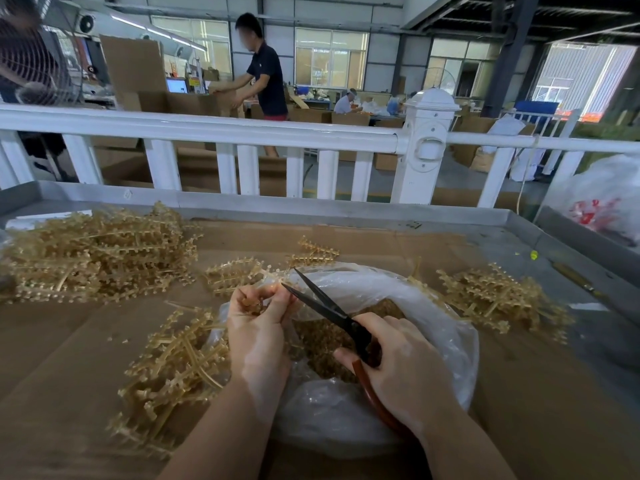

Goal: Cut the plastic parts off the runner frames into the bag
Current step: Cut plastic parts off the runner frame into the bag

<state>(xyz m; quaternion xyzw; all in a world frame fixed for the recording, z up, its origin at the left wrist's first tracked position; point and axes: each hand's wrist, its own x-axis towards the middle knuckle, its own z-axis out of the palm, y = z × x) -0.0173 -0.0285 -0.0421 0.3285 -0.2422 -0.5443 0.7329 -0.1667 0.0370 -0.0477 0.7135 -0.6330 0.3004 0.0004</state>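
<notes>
At lower centre, the right hand (398,362) grips black scissors (325,306), blades parted, over a clear bag (446,327) of amber cut parts (322,344). The left hand (258,327) pinches a pale amber runner frame (258,299) at the bag's rim. Frame piles (93,251) lie on brown cardboard (69,341); beyond, a white railing (207,129).

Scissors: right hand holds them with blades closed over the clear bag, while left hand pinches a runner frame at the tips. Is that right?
Not quite. The head view shows the scissors with blades open, not closed. The rest holds: the right hand holds them over the clear bag, and the left hand pinches a runner frame at the tips.
</notes>
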